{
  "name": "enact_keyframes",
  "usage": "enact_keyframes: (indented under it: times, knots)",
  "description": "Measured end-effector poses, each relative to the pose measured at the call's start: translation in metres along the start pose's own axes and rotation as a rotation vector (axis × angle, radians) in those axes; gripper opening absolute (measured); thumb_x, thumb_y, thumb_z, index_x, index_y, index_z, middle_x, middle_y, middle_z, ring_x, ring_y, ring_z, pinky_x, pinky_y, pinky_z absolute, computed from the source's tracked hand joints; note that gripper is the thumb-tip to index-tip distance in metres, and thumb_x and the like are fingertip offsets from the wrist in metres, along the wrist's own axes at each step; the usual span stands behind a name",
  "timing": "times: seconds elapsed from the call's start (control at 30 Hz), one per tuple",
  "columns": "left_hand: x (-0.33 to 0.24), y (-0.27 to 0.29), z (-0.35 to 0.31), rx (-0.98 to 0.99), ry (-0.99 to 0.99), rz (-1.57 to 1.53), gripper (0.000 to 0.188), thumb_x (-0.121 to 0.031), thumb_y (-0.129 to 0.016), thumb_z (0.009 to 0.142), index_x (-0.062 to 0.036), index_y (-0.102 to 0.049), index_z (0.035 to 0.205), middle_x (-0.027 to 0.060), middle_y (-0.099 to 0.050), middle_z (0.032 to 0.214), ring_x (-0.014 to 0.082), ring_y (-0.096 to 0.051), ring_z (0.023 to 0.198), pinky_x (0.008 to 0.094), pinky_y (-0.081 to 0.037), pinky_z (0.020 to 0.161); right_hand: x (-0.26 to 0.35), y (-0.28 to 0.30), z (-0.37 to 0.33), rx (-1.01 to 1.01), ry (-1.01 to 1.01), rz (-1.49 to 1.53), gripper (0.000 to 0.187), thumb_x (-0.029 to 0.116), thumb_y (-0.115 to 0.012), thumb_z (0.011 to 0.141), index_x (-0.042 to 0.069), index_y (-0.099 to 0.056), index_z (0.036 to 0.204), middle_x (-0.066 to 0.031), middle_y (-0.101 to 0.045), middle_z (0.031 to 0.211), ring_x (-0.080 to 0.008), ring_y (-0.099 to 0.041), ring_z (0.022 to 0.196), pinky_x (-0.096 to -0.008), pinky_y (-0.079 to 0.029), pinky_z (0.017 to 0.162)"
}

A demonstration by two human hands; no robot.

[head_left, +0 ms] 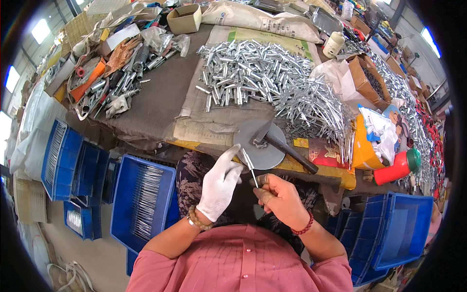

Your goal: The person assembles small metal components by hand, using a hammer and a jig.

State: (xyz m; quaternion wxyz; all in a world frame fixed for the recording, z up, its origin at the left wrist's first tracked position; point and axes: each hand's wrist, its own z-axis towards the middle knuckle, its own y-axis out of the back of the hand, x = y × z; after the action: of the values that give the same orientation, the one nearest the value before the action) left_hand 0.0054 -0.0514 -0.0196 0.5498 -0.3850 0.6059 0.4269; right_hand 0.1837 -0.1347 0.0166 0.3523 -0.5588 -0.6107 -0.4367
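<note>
My bare right hand (pixel 282 197) pinches the lower end of a thin metal rod with a thicker silvery sleeve (pixel 247 159) on its upper part. The piece slants up and left over a round grey metal plate (pixel 248 134) at the bench's front edge. Just left of the sleeve is my left hand (pixel 218 185), in a white glove, its index finger stretched out near the sleeve's top. Nothing shows in its grasp; its other fingers bend and are partly hidden. A hammer (pixel 291 153) lies across the plate, its dark handle pointing down and right.
Beyond the plate spreads a large heap of metal sleeves (pixel 258 70), with thin rods (pixel 318 109) piled to its right. Blue bins (pixel 119 204) stand at the left and others (pixel 404 233) at the right. A red jar (pixel 391 168) lies at the right edge; tools clutter the far left.
</note>
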Motion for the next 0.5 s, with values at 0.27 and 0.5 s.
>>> enact_keyframes:
  times: [0.27,0.5]
  knots:
    - [0.003,0.007,-0.014,0.042,0.073,-0.325,0.067,-0.008,-0.067,0.102,-0.0003,-0.039,0.162,0.0074,-0.076,0.105,0.0113,-0.068,0.093,0.0263,-0.054,0.086,-0.015,-0.023,0.001,0.036,0.06,-0.027,0.021,0.01,-0.072,0.101,0.0,-0.069,0.119,-0.0014,-0.069,0.083,-0.0085,-0.061,0.066,-0.0274,-0.051,0.06]
    - [0.025,0.061,-0.026,-0.145,0.074,-0.305,0.063,-0.015,-0.073,0.1,-0.0005,-0.046,0.155,0.0066,-0.072,0.108,0.0133,-0.068,0.102,0.0296,-0.053,0.093,-0.015,-0.003,0.003,-0.116,0.255,-0.103,0.036,0.004,-0.067,0.104,0.002,-0.063,0.14,-0.006,-0.072,0.1,-0.0106,-0.068,0.083,-0.0257,-0.056,0.074]
